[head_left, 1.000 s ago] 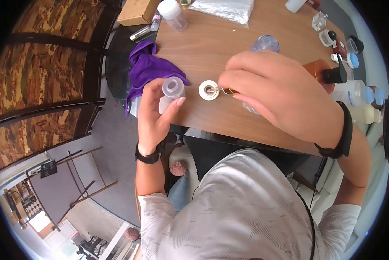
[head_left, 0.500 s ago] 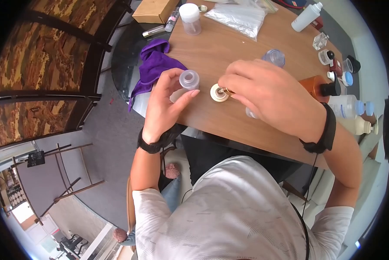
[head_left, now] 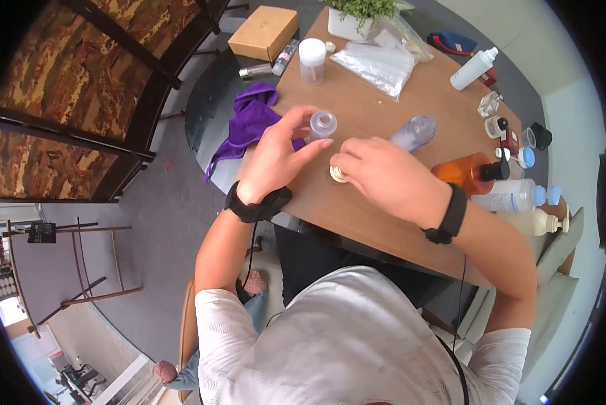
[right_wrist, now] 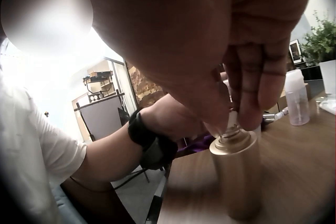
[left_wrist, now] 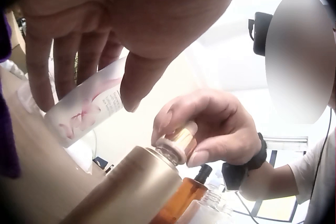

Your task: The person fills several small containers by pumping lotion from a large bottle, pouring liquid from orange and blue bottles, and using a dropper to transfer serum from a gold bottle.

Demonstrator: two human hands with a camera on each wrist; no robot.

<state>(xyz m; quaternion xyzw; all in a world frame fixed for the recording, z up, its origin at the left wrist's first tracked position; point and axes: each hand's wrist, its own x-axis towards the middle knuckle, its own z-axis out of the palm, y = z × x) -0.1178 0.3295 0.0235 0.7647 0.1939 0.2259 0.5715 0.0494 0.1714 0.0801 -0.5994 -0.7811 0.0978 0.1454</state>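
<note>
My left hand (head_left: 283, 158) holds a translucent white bottle (head_left: 323, 125) without a cap, thumb on one side and fingers on the other. A pink flower print shows on that bottle (left_wrist: 92, 106) in the left wrist view. Just to the right, my right hand (head_left: 391, 179) pinches a dropper cap (left_wrist: 182, 137) with a gold collar between thumb and fingertips. The dropper cap sits right at the mouth of a gold bottle (right_wrist: 237, 176), which stands upright on the table. From the head, most of the gold bottle is hidden under the right hand.
A purple cloth (head_left: 249, 125) lies left on the wooden table (head_left: 357, 229). Behind stand a white-capped jar (head_left: 312, 61), plastic bags (head_left: 380, 64) and a plant (head_left: 364, 8). A clear bottle (head_left: 414, 133), an orange pump bottle (head_left: 461, 172) and several other bottles are on the right.
The right hand has lowered the dropper cap from above the gold bottle onto its mouth; its glass tube, visible before, no longer shows. The left hand still holds the white bottle. The head view has shifted.
</note>
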